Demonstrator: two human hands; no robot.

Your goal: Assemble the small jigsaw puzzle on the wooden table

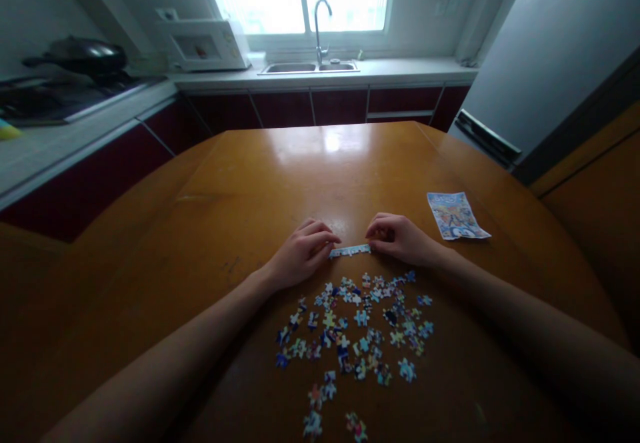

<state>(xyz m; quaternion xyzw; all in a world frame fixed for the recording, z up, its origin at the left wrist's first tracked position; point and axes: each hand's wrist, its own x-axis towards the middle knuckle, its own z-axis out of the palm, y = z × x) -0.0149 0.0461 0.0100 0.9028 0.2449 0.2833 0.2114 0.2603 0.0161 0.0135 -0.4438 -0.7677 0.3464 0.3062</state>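
A narrow strip of joined puzzle pieces (350, 251) lies on the wooden table (240, 190), just below the centre of the frame and between the person's two hands. Its long axis runs nearly left to right across the picture, with the right end slightly higher than the left. One end points to each hand; no front or back to it can be told.

The left hand (300, 253) is at the strip's left end, palm down, its fingers loosely bent and reaching rightward, the thumb tucked below them. The right hand (400, 238) is at the right end, its fingers curled inward, with a small hollow between them and the thumb, whose tip is at the strip's end. Both hands are partly closed; whether either one pinches the strip or only touches it cannot be told.

Loose puzzle pieces (361, 318) are scattered below the strip, from the centre down to the bottom of the frame, in blue, white, yellow and dark colours, turned in many directions. A few lie apart from the main spread, near the bottom edge.

To the right of the right hand, a creased printed sheet (456, 216) lies on the table, slanting from upper left to lower right. Along the top of the frame are a white microwave (203, 44), a sink (293, 68) with a tall faucet (317, 33), and, at upper left, a dark pan (87, 55) on the stove.
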